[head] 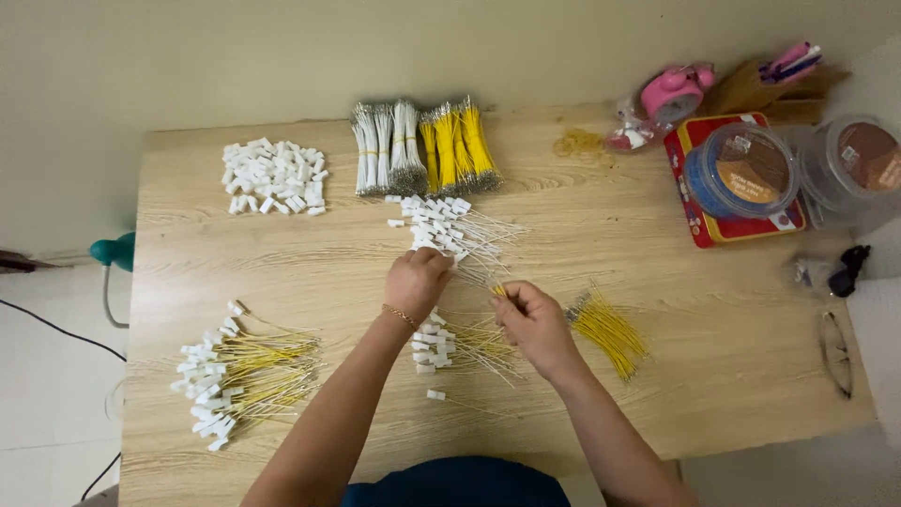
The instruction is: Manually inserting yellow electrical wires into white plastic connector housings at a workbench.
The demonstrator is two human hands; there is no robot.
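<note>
Left hand (416, 282): our grip is closed over a white connector at the near edge of the white-wired pile (450, 230).
Right hand (533, 319): our grip pinches one yellow wire (498, 290) by its tip, just beside the left hand.
Bench (610, 225): loose yellow wires (608, 330) lie right; finished pieces (239, 380) lie left.
Doing it well: we judge the wire tip should meet the connector straight, fingers close to the end.

The left hand (416, 282) covers the near end of the white-wire pile (455, 230), so what its fingers pinch cannot be told. The right hand (533, 319) hides most of the yellow wire (497, 290) it grips. Both forearms run off the near edge. The far-right clear tub (859, 169) is blurred.
</note>
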